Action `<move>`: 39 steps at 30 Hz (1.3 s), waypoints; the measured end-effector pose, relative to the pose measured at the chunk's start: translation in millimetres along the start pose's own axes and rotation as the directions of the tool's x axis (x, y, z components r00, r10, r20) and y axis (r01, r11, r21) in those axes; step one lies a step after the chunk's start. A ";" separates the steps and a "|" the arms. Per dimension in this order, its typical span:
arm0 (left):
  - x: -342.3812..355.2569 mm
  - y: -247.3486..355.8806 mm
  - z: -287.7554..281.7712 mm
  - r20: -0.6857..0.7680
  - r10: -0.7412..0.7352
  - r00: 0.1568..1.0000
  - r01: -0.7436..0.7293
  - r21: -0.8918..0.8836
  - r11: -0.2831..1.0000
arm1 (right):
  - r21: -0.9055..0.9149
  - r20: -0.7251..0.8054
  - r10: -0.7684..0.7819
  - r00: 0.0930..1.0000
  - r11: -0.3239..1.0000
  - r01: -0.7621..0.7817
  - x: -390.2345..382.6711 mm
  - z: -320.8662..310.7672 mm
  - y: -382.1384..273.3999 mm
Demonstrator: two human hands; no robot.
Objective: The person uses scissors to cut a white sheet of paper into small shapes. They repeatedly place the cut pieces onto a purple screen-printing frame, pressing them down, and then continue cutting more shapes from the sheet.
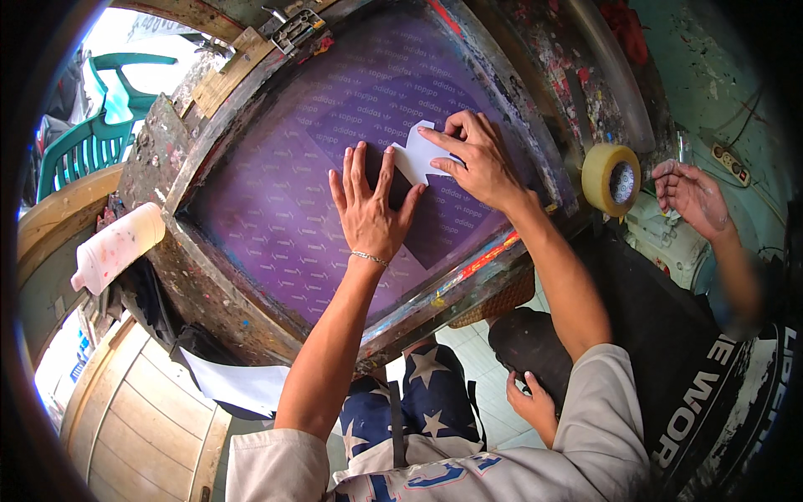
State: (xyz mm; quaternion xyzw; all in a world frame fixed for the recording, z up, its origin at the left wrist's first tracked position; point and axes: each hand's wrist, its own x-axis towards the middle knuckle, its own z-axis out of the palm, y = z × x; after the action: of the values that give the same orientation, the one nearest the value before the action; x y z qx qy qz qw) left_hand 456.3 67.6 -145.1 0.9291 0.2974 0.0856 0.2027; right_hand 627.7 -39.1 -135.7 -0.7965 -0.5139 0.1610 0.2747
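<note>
A screen-printing frame (251, 330) with purple mesh (276, 234) lies in front of me, small pale repeated marks across the mesh. A darker translucent sheet (443, 234) rests over part of it. My left hand (372, 209) lies flat with spread fingers on a small dark piece (385, 171), partly hiding it. Beside it, a white cut piece of paper (422, 155) with angled edges lies on the mesh. My right hand (481, 159) presses on this paper with index finger and thumb apart, its other fingers bent.
A roll of clear tape (611, 180) stands right of the frame, near another person's raised hand (691, 197). That person's other hand (533, 406) is low, beside my right sleeve. At left are a stained plastic bottle (119, 249), a green chair (92, 138) and white paper (238, 381).
</note>
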 end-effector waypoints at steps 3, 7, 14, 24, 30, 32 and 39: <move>-0.2 0.0 -0.5 0.002 0.002 1.000 -0.002 0.006 1.000 | 0.004 -0.002 -0.008 1.000 1.000 0.008 -0.2 0.7 1.5; -1.3 0.6 -1.2 0.010 -0.004 1.000 0.004 0.008 1.000 | 0.021 -0.003 -0.007 1.000 1.000 0.007 -0.2 0.0 1.4; -1.6 0.2 0.2 0.022 -0.007 1.000 0.006 0.026 1.000 | 0.004 0.005 -0.016 1.000 1.000 0.016 0.9 -1.0 2.1; -1.5 0.4 -0.1 0.031 0.000 1.000 -0.001 0.025 1.000 | -0.003 0.005 -0.032 0.999 0.999 0.032 1.7 -1.6 4.1; -1.4 0.7 -1.1 0.042 -0.002 0.999 0.000 0.026 1.000 | 0.023 0.031 -0.012 0.999 1.000 0.012 1.4 -2.4 3.1; -1.6 0.4 -1.5 0.045 -0.002 0.999 0.001 0.025 1.000 | 0.048 0.040 -0.016 0.999 0.999 0.014 1.8 -3.1 4.6; -1.8 0.0 0.1 0.037 -0.004 0.999 0.003 0.027 1.000 | 0.094 0.082 0.029 0.996 0.995 -0.037 3.6 -4.0 6.9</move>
State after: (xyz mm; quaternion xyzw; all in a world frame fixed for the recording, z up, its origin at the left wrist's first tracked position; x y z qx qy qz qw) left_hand 454.8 66.6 -145.2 0.9326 0.2965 0.0639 0.1957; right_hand 636.4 -39.1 -136.6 -0.7836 -0.5031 0.2219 0.2890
